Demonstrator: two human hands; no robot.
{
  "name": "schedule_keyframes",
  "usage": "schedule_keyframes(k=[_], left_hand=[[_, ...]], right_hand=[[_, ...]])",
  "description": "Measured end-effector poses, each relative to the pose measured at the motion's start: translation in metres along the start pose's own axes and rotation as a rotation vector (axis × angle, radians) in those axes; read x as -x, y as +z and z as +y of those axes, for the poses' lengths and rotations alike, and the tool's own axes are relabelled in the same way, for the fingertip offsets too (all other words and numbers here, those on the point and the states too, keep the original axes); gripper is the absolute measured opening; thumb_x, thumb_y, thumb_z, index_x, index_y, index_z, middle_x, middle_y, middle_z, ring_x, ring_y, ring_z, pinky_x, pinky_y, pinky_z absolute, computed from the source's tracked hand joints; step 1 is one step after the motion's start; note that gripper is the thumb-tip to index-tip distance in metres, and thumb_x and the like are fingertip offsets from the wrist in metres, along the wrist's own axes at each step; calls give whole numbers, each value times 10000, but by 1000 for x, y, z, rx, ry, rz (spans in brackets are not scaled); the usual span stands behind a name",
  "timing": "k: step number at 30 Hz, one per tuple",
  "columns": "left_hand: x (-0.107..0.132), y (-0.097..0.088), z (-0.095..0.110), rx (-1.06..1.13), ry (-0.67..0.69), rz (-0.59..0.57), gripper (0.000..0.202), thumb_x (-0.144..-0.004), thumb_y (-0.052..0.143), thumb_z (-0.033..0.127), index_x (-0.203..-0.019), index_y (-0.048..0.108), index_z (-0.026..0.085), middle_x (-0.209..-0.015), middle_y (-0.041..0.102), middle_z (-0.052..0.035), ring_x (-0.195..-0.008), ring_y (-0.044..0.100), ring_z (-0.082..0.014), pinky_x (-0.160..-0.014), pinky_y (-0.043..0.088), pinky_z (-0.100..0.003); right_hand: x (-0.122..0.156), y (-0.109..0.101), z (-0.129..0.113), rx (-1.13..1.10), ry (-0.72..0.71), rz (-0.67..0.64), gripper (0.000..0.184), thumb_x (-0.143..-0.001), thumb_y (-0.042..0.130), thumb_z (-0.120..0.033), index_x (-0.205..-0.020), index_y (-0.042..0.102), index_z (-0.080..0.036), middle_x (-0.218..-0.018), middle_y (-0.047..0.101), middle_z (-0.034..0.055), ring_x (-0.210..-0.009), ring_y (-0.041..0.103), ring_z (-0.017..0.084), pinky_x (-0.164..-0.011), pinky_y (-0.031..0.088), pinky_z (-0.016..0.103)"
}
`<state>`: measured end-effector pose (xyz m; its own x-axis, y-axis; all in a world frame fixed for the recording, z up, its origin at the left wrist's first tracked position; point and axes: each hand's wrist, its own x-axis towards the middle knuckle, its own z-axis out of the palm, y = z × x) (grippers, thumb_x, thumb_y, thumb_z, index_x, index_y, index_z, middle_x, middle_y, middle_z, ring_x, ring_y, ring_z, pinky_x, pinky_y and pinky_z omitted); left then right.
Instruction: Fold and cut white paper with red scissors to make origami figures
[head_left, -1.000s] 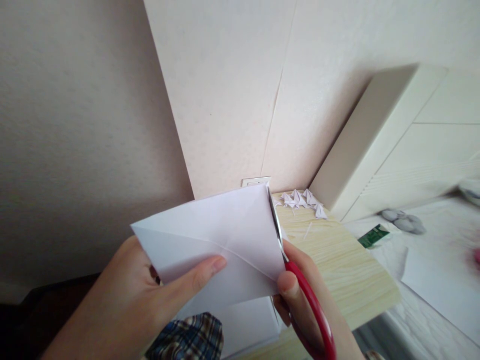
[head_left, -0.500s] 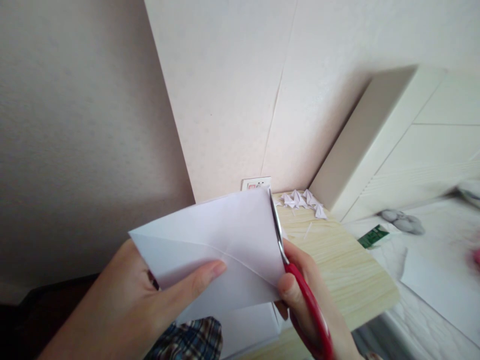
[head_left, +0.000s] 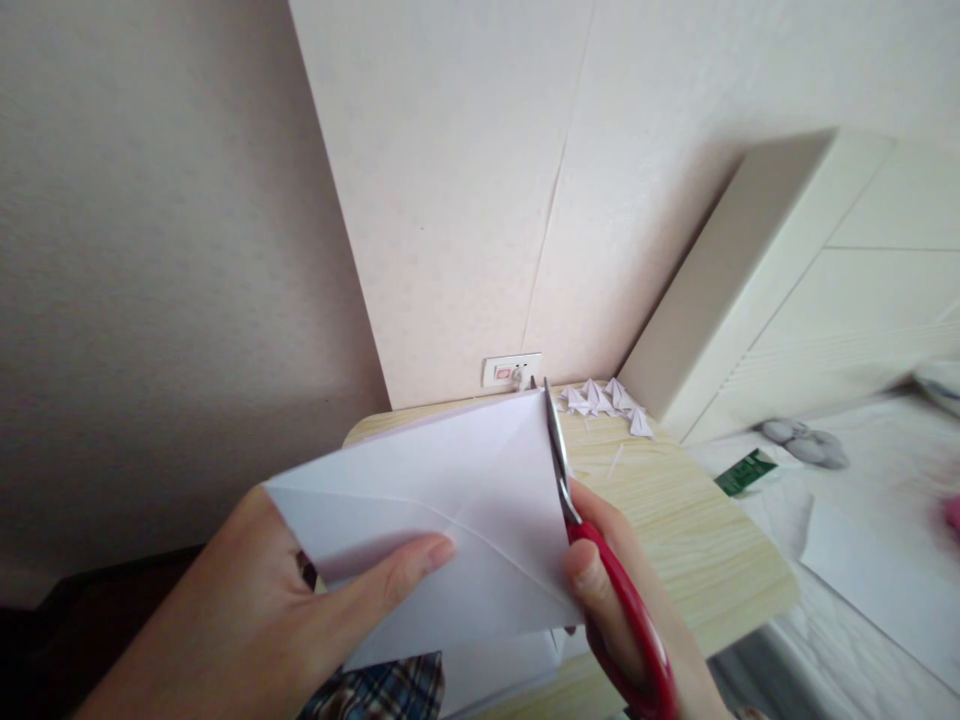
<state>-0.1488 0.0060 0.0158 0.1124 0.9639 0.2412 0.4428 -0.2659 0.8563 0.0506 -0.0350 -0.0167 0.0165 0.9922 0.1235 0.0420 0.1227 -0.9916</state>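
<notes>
My left hand (head_left: 255,610) pinches a folded white sheet of paper (head_left: 442,510), thumb on its near face, holding it up over a light wooden table (head_left: 675,540). My right hand (head_left: 622,610) grips red-handled scissors (head_left: 607,590). Their metal blades run up along the paper's right edge, tips near its top corner. The fingers behind the paper are hidden.
Several small folded white paper pieces (head_left: 607,400) lie at the table's far edge by the wall. A wall socket (head_left: 511,371) sits just above the table. A cream headboard (head_left: 810,280), a bed with a white sheet (head_left: 877,580) and a green packet (head_left: 746,472) are at the right. Plaid cloth (head_left: 390,690) shows below.
The paper and scissors have dropped slightly, uncovering the wall socket and the table's far edge. The blades have advanced a little along the paper's right edge.
</notes>
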Motion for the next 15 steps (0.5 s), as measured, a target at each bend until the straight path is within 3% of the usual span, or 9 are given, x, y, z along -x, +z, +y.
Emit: schedule_keyframes(k=[3,8,15], left_hand=[[2,-1,-5,-72,31,72,192,-539,829,321,-702,729,331,-686,755,115,-562,696,-174,-476,593,-220],[1,0,-5,-70,36,4,158,-586,799,346,-728,733,331,-714,764,109,-592,712,-183,-497,601,-225],[3,0,-11,-122,49,78,198,-550,820,348,-726,731,345,-700,761,116,-582,711,-177,-499,598,-213]], right_hand=[[0,0,0,-13,8,-11,537,-707,510,-771,-649,462,-239,-536,448,-13,-455,415,124,-385,333,225],[-1,1,1,-118,24,-68,527,-714,541,-747,-666,424,-234,-519,422,-41,-414,380,98,-363,281,216],[2,2,1,-126,35,-79,528,-723,539,-741,-691,450,-222,-550,440,-41,-416,383,82,-331,267,191]])
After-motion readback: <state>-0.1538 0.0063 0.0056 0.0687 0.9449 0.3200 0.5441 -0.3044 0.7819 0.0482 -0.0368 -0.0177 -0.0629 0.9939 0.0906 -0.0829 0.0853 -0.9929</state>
